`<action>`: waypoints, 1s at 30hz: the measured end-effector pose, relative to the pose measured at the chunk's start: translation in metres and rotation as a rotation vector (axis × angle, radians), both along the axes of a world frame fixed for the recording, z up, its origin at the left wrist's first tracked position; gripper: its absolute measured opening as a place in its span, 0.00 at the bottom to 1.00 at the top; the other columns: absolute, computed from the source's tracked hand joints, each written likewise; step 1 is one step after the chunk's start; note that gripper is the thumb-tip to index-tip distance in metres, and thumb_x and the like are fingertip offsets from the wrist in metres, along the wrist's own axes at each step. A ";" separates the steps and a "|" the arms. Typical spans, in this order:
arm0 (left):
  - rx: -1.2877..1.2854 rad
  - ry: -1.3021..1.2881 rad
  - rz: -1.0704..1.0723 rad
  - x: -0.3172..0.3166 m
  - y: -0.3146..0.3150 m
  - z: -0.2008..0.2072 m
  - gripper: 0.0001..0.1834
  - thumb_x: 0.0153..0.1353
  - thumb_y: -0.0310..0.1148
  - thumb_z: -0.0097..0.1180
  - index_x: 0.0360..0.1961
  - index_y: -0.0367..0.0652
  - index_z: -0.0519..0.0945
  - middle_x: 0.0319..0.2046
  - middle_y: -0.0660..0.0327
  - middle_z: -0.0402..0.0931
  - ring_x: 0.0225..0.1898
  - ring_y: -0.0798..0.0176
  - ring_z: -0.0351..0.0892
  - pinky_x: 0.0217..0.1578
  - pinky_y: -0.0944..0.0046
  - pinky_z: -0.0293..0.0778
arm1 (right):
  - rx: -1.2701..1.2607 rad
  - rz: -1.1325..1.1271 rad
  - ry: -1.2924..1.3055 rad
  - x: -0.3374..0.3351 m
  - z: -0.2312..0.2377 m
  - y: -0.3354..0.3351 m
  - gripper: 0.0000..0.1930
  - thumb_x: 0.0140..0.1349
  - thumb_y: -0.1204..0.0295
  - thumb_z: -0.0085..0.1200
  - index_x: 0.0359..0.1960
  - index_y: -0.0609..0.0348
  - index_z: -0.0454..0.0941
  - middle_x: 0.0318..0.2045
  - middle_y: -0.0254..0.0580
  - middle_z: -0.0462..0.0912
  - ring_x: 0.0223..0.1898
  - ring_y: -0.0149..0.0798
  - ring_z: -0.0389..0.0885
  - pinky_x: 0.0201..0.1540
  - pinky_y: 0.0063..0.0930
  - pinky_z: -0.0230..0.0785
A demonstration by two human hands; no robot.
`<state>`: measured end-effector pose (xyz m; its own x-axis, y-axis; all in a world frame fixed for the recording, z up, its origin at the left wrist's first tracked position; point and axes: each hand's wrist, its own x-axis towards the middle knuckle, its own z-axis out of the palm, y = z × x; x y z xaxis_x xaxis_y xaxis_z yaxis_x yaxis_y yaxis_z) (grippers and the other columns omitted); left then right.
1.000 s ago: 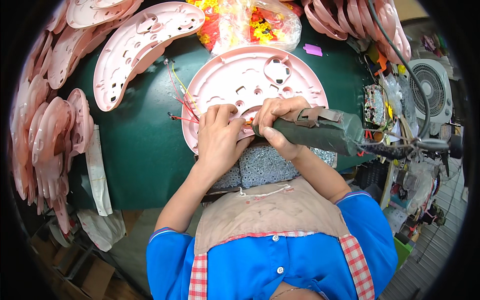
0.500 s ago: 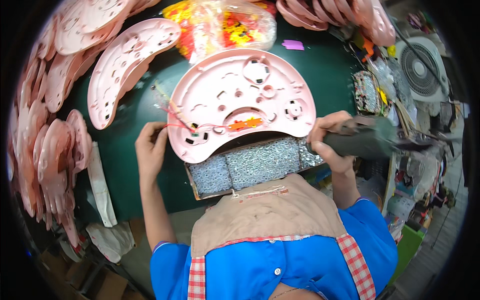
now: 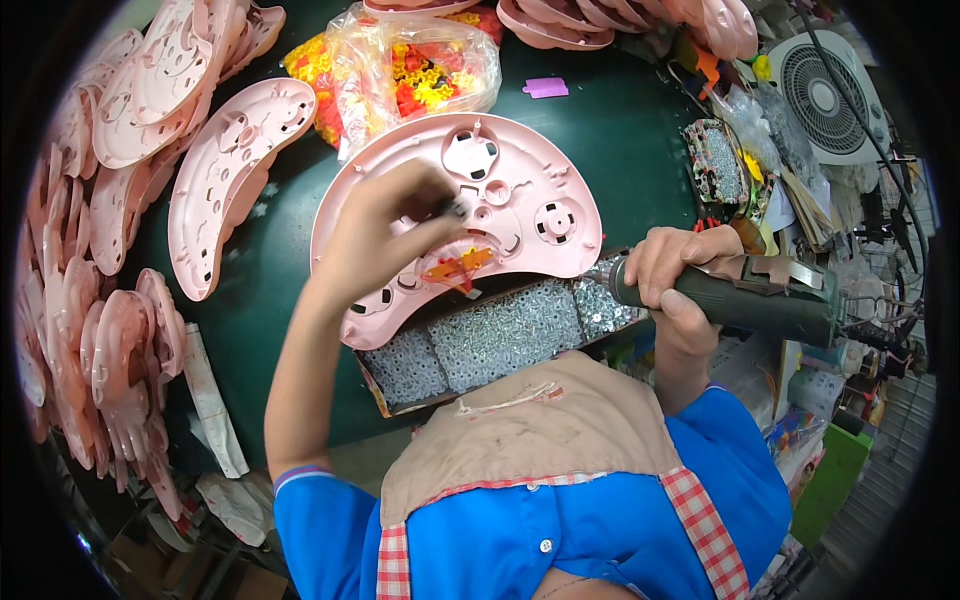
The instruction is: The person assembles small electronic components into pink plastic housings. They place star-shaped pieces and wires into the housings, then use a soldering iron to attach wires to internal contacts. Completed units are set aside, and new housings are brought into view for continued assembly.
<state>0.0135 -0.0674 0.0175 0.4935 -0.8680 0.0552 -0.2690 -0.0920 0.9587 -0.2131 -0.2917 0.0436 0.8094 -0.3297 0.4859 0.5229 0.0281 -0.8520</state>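
Observation:
A pink curved plastic shell (image 3: 550, 185) lies with its ribbed inner side up in front of me. Over its left half is my left hand (image 3: 390, 225), blurred, its fingers curled around something small and dark that I cannot make out. Below that hand an orange plastic piece (image 3: 460, 267) sits at the shell's inner curve. My right hand (image 3: 680, 265) grips a dark green electric screwdriver (image 3: 765, 308), its tip pointing left at the screw tray (image 3: 510, 330), a compartmented box of small metal screws partly under the shell. The wires on the shell's left are hidden by my left hand.
Stacked pink shells (image 3: 115, 340) crowd the left side; a single curved pink piece (image 3: 225, 180) lies beside them. A clear bag of red and yellow parts (image 3: 420, 75) and a purple piece (image 3: 545, 88) sit at the back. A white fan (image 3: 825, 95) stands at the far right.
My left hand has gone from the shell's left edge up over its middle. The screwdriver has swung round so its tip is at the screw tray. The view has shifted a little.

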 end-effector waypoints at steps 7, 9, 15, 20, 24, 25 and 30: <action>0.129 -0.386 -0.190 0.021 -0.065 -0.070 0.16 0.59 0.34 0.70 0.50 0.47 0.89 0.40 0.60 0.76 0.46 0.55 0.79 0.47 0.53 0.77 | 0.017 -0.028 -0.058 0.014 -0.001 -0.009 0.23 0.61 0.76 0.67 0.53 0.53 0.67 0.23 0.36 0.78 0.28 0.33 0.77 0.37 0.36 0.76; 0.113 -0.591 -0.137 0.017 -0.062 -0.073 0.17 0.60 0.37 0.70 0.51 0.52 0.90 0.39 0.62 0.76 0.46 0.55 0.77 0.46 0.53 0.75 | 0.023 -0.063 -0.058 0.020 0.001 -0.009 0.23 0.61 0.75 0.67 0.53 0.53 0.67 0.23 0.36 0.78 0.28 0.33 0.77 0.37 0.36 0.76; 0.158 -0.707 0.057 -0.009 -0.054 -0.070 0.19 0.59 0.36 0.70 0.53 0.54 0.89 0.38 0.62 0.76 0.45 0.55 0.75 0.48 0.54 0.70 | 0.056 0.026 -0.003 0.026 0.001 -0.010 0.23 0.60 0.74 0.69 0.51 0.52 0.68 0.23 0.35 0.78 0.27 0.33 0.77 0.37 0.36 0.76; 0.006 -0.608 0.242 -0.032 -0.050 -0.044 0.18 0.55 0.30 0.72 0.48 0.44 0.87 0.40 0.60 0.80 0.45 0.53 0.74 0.49 0.54 0.68 | -0.021 0.077 0.073 -0.003 -0.020 -0.016 0.20 0.58 0.78 0.65 0.51 0.60 0.72 0.25 0.39 0.80 0.28 0.36 0.80 0.37 0.37 0.77; -0.127 -0.599 0.056 -0.071 -0.051 -0.031 0.10 0.53 0.29 0.73 0.36 0.44 0.85 0.35 0.63 0.79 0.42 0.55 0.76 0.47 0.53 0.70 | -0.045 -0.062 0.260 -0.022 -0.045 -0.009 0.19 0.58 0.81 0.61 0.50 0.67 0.72 0.27 0.41 0.80 0.29 0.34 0.81 0.37 0.35 0.76; -0.118 -0.599 0.018 -0.080 -0.048 -0.032 0.10 0.52 0.30 0.73 0.35 0.44 0.84 0.35 0.63 0.78 0.42 0.55 0.76 0.47 0.53 0.70 | -0.112 -0.049 0.244 -0.020 -0.047 -0.012 0.21 0.57 0.82 0.61 0.52 0.64 0.71 0.26 0.41 0.80 0.29 0.34 0.80 0.37 0.37 0.76; -0.091 -0.601 -0.102 -0.109 -0.058 -0.041 0.15 0.51 0.32 0.74 0.40 0.45 0.85 0.35 0.63 0.78 0.44 0.54 0.76 0.49 0.53 0.69 | 0.003 -0.015 0.085 -0.020 -0.020 -0.013 0.24 0.58 0.81 0.63 0.55 0.58 0.68 0.24 0.38 0.77 0.27 0.33 0.77 0.38 0.38 0.77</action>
